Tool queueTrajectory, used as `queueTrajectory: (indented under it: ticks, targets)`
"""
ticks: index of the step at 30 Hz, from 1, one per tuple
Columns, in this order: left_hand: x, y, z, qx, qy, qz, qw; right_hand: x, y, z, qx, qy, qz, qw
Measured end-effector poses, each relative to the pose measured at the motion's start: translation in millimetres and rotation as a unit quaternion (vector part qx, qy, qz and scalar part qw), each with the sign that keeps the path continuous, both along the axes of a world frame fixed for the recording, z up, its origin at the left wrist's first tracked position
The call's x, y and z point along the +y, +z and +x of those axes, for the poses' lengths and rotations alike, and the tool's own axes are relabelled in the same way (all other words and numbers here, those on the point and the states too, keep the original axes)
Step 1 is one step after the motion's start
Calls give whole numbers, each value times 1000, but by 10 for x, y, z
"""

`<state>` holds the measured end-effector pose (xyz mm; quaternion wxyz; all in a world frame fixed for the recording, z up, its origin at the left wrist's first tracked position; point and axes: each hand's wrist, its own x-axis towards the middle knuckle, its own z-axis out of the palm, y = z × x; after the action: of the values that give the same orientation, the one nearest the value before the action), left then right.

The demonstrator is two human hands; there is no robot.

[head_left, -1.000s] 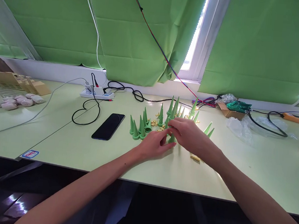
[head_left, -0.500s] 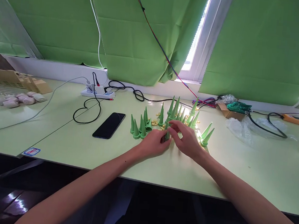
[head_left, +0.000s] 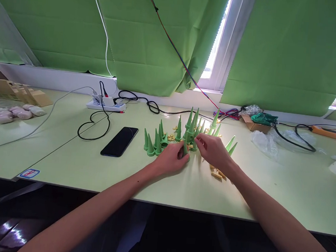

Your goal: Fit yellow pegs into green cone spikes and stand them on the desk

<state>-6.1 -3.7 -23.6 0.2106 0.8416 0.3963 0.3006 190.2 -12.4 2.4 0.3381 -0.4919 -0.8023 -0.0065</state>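
Observation:
Several green pointed cones with flanged bases (head_left: pixel 151 148) stand in a loose cluster on the table. My left hand (head_left: pixel 169 158) is closed around one green cone (head_left: pixel 185 148), which points upward at the near side of the cluster. Just right of it, my right hand (head_left: pixel 215 150) is raised with thumb and forefinger pinched together; whatever they hold is too small to make out. Small yellow pieces (head_left: pixel 216 174) lie below the right wrist, and more yellow bits (head_left: pixel 171 137) are scattered among the cones. Two cones (head_left: pixel 230 144) lean behind the right wrist, partly hidden.
Left of the cones lies a black phone (head_left: pixel 119 141). A white power strip (head_left: pixel 106 105) with black cables sits by the wall. At the back right are a cardboard box (head_left: pixel 255 124) with a green bag and clear plastic (head_left: pixel 264 145). Pale pink objects (head_left: pixel 22 113) lie far left.
My right hand has drawn slightly right, away from the cone in my left hand, uncovering more of that cone. Yellow pieces under the right wrist now show. The view has shifted slightly.

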Motion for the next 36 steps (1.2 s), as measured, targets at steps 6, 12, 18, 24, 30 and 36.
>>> queueTrajectory:
  ticks: [6, 12, 18, 24, 30, 36]
  targets:
    - [7, 0, 1, 11, -5, 24, 1000, -18, 104, 46, -100, -49, -84, 990]
    - [9, 10, 10, 8, -13, 20, 1000, -29, 123, 88, -194, -81, -153, 966]
    - [-27, 45, 9, -50, -17, 16, 998, -13, 141, 145, -215, -92, -163, 958]
    - [-36, 84, -37, -146, -6, 51, 988, -31, 183, 165, -227, -70, -188, 953]
    - [-12, 63, -41, -149, 22, 88, 985, -69, 220, 229, -231, -24, -230, 945]
    - [-6, 29, -32, -102, 2, 122, 987, -134, 326, 322, -228, 52, -305, 923]
